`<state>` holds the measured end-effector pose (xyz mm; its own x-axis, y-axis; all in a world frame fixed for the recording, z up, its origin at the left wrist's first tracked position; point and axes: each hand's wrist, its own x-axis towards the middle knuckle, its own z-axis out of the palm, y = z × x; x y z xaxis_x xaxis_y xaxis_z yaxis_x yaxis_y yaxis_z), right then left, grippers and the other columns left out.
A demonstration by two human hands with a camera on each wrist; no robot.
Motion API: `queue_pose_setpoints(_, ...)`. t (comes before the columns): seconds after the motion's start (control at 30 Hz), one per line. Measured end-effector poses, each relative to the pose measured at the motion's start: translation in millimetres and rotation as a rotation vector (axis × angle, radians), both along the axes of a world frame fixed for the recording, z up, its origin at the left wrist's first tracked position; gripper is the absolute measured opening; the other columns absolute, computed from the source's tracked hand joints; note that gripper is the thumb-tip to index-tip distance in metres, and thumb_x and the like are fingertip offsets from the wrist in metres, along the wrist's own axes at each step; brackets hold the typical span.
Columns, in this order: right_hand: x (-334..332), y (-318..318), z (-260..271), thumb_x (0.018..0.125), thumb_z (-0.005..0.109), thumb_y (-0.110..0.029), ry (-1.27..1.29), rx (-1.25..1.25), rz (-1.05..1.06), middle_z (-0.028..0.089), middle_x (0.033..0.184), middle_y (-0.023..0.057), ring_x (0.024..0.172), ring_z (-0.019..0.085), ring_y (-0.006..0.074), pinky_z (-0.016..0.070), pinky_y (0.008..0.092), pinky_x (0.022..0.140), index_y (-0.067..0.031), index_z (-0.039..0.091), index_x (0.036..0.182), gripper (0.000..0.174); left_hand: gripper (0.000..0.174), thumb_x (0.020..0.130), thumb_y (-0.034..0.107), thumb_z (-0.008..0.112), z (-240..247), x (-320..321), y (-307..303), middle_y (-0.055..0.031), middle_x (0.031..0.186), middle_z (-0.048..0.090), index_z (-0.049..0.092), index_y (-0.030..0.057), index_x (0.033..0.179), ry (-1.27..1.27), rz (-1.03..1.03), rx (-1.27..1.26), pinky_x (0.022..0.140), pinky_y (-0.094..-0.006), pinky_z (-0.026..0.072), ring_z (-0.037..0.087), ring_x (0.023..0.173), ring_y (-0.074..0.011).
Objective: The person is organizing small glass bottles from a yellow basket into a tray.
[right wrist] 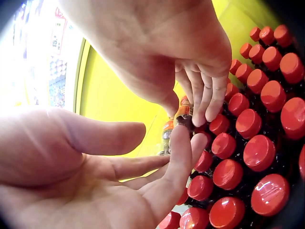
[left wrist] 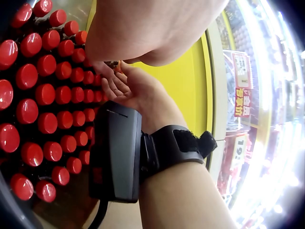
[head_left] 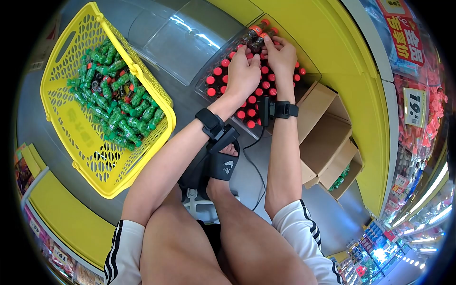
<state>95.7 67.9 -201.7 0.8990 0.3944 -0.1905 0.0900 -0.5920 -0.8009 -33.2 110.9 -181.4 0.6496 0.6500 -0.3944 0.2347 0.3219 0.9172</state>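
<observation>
Rows of small dark bottles with red caps (head_left: 251,124) stand packed in a clear plastic bin (head_left: 201,85). Two more, with orange labels, lie tilted across the bin's far end. My right hand (head_left: 282,56) pinches one of these small bottles (right wrist: 183,114) between thumb and fingertips, as the right wrist view shows. Close by on its left is my left hand (head_left: 244,73), palm turned toward the right hand, thumb and fingers loosely bent with nothing between them. In the right wrist view its fingertips overlap the bottle's lower end.
A yellow basket (head_left: 71,142) on the left holds many small green bottles (head_left: 114,121). An open cardboard box (head_left: 325,137) stands right of the bin. Clear plastic panels (head_left: 175,40) lie left of it. A yellow shelf base (head_left: 365,114) curves around the right side. A black cable (head_left: 255,175) hangs below.
</observation>
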Motion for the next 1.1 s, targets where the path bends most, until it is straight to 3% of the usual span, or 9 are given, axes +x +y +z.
queue_pose_setpoints(0.07,-0.6,0.2,-0.6,0.098,0.078,-0.032,0.044,0.021,-0.045,0.081,0.092,0.0151,0.080,0.080,0.0210,0.0612,0.0356,0.077,0.0035,0.072,0.128,0.047,0.060,0.112,0.014,0.056,0.3,-0.4,-0.2,-0.0187,0.147,0.058,0.032,-0.0119,0.160,0.003,0.002,-0.001,0.100,-0.0322,0.0561,0.068,0.113,-0.0186)
queue_pose_setpoints(0.5,-0.5,-2.8,-2.3,0.100,0.074,-0.026,0.050,0.055,-0.042,0.081,0.092,0.0148,0.082,0.080,0.0205,0.0608,0.0337,0.079,0.0035,0.071,0.127,0.040,0.061,0.112,0.016,0.056,10.5,-3.1,0.4,-0.0201,0.147,0.059,0.032,-0.0126,0.160,0.003,0.015,-0.076,0.101,-0.0326,0.0558,0.069,0.113,-0.0190)
queue_pose_setpoints(0.73,-2.6,-2.2,1.1,0.100,0.073,-0.022,0.087,0.051,-0.062,0.082,0.091,0.0140,0.079,0.080,0.0186,0.0609,0.0334,0.078,0.0034,0.076,0.118,0.031,0.058,0.112,0.016,0.057,-0.5,0.2,-1.5,-0.0205,0.141,0.064,0.036,-0.0120,0.158,-0.021,0.014,0.007,0.101,-0.0325,0.0555,0.071,0.111,-0.0196)
queue_pose_setpoints(1.1,-0.3,0.0,-3.5,0.099,0.074,-0.023,0.092,0.059,-0.056,0.082,0.086,0.0126,0.077,0.079,0.0178,0.0612,0.0326,0.076,0.0037,0.078,0.113,0.031,0.053,0.113,0.015,0.055,0.5,-0.7,-3.1,-0.0188,0.138,0.064,0.039,-0.0123,0.156,-0.084,-0.005,-0.100,0.104,-0.0331,0.0568,0.067,0.122,-0.0204)
